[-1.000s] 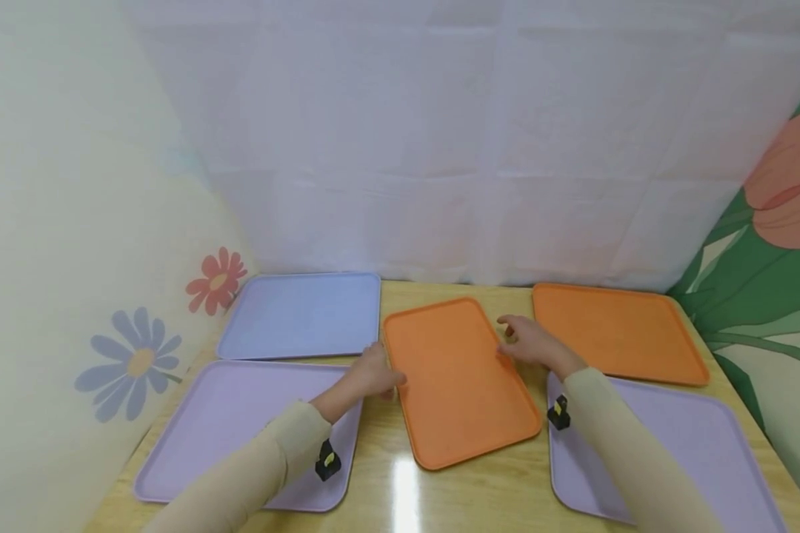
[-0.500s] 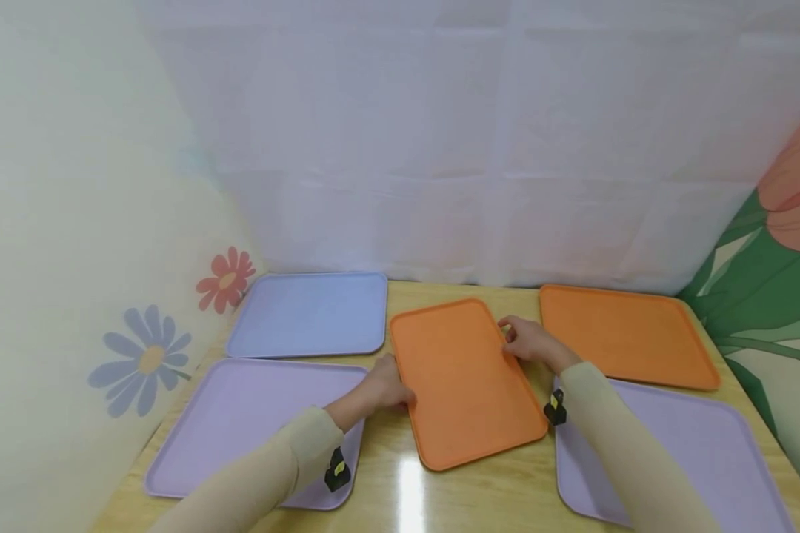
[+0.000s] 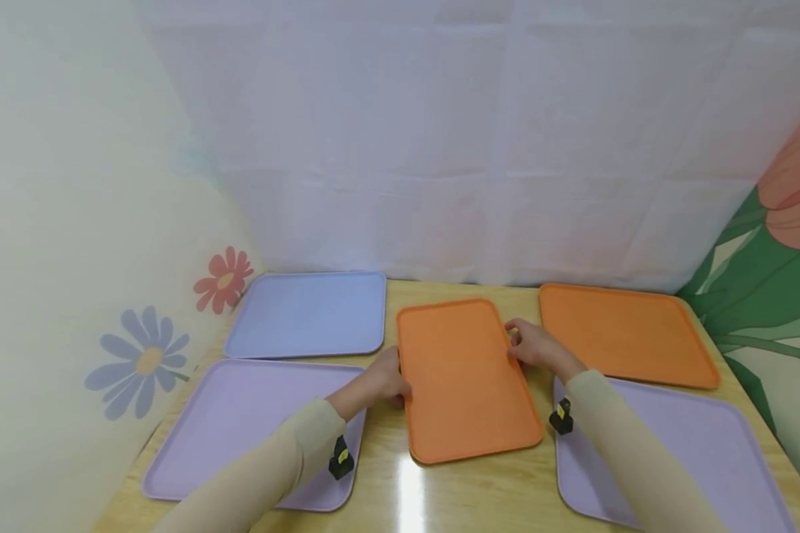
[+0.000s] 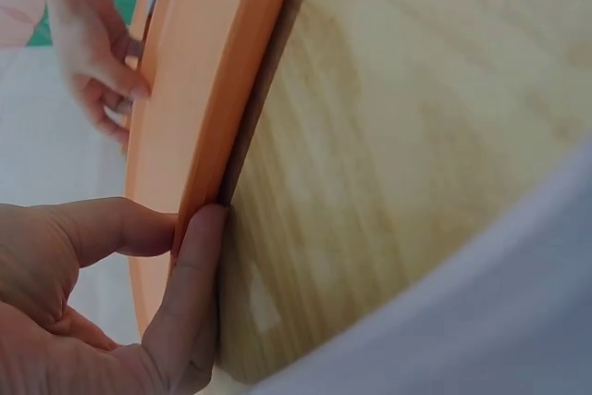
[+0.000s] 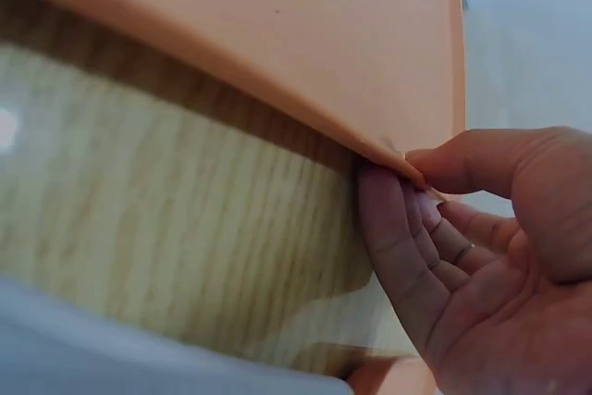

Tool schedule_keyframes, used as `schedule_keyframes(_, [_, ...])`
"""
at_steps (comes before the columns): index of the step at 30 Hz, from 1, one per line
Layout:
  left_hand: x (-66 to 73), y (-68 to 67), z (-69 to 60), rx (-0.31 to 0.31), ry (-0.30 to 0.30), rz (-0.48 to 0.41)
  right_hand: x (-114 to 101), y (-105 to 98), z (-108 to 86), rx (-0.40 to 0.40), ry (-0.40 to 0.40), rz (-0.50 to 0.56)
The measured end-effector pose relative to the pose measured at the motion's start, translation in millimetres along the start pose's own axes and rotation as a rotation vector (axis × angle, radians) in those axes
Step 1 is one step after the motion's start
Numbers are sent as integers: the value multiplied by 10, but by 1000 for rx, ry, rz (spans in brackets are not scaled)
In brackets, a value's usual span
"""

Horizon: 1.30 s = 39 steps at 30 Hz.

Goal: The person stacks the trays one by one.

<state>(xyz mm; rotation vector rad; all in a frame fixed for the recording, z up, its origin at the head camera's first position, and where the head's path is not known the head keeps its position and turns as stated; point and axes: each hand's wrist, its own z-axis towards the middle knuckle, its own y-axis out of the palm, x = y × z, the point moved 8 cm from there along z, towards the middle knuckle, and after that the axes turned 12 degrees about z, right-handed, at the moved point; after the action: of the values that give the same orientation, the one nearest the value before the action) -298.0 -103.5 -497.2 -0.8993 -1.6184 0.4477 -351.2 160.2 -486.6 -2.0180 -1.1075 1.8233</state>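
I have a tabletop of pale yellowish wood (image 3: 380, 474) under me, its grain streaked and its finish glossy enough to throw back a white glare at the near side. At the far side hangs a white cloth with creases (image 3: 400, 141), soft and folded into faint squares. Smooth, low-rimmed rectangular trays with rounded corners flank the middle: a pale blue tray (image 3: 310, 314) at far left, a lilac tray (image 3: 253, 403) at near left, a darker orange tray (image 3: 630, 337) at far right and a second lilac tray (image 3: 707, 451) at near right.

Between them, at the centre of the table, I see the light orange rectangular tray (image 3: 467, 381). It is plain and matte, its long side running near to far, turned slightly askew; up close I make out a couple of tiny dark specks on its surface. A dark shadow runs under its rim, but I cannot tell whether all of it is off the wood.

The left hand (image 3: 381, 379) pinches the tray's left rim. The right hand (image 3: 535, 344) grips the right rim towards the far end, thumb above and fingers tucked beneath
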Motion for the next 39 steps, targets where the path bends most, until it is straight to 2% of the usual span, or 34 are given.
schedule_keyframes(9, [31,-49,44,-99,-26,-76,92,9,-125,75,78,50])
schedule_keyframes(14, [16,-65,109,-148,-12,-95,131,20,-201,104,103,98])
schedule_keyframes(20, [-49,-15,186,-219,10,-200,166,55,-246,109,137,203])
schedule_keyframes(25, [-64,6,189,-233,-22,-230,174,48,-258,115,151,203])
schedule_keyframes(26, [-64,6,181,-223,-48,-220,173,46,-259,114,152,201])
schedule_keyframes(30, [-73,14,172,-233,-55,-242,170,17,-279,105,156,217])
schedule_keyframes(39, [-78,12,163,-248,-74,-237,157,-315,-451,103,131,297])
